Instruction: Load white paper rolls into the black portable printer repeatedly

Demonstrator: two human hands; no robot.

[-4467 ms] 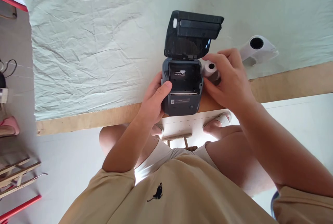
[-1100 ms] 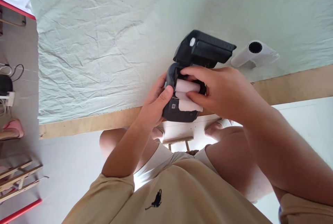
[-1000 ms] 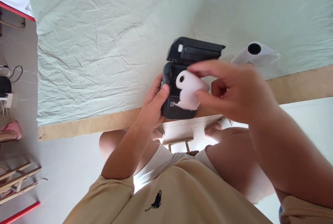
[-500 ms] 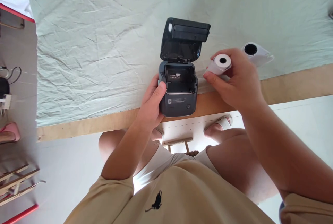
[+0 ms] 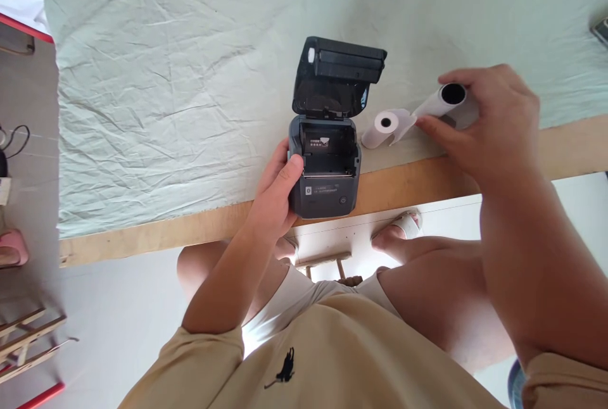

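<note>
My left hand (image 5: 278, 190) grips the left side of a dark grey label printer (image 5: 327, 190), thumb on its edge. The printer's lid stands raised and its paper bay shows nothing loaded. To its right, a small white paper roll (image 5: 377, 133) with a narrow black core stands on the cloth, its loose end reaching right. My right hand (image 5: 494, 121) has thumb and fingers around a second white paper roll (image 5: 434, 102) with a wide black core. This roll leans over the cloth, and its loose paper lies close to the small roll's end; whether they touch I cannot tell.
A pale green wrinkled cloth (image 5: 166, 80) covers the table, whose wooden edge (image 5: 152, 228) runs along the front. A dark device (image 5: 600, 30) lies at the far right. On the floor at left are a wooden rack (image 5: 33, 336) and a pink shoe (image 5: 16, 247).
My right hand has let go of the small paper roll, which now stands beside the printer. It has moved right and taken hold of the wide-core roll. My left hand stays on the printer.
</note>
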